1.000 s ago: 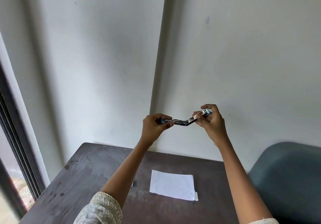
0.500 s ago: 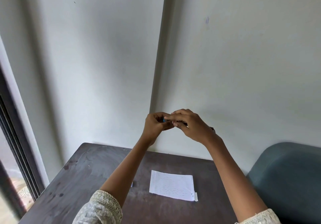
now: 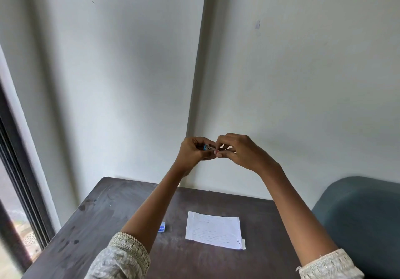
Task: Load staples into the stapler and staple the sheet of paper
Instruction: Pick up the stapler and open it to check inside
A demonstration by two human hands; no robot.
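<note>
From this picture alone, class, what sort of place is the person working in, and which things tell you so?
Probably a corner of a home or small office room: a dark wooden table against plain white walls, a window frame at the left, and a padded blue-grey chair at the right.

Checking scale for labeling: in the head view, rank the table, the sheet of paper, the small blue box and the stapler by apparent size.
1. table
2. sheet of paper
3. small blue box and stapler: unranked; the stapler is mostly hidden by both hands and held up off the table.
</note>
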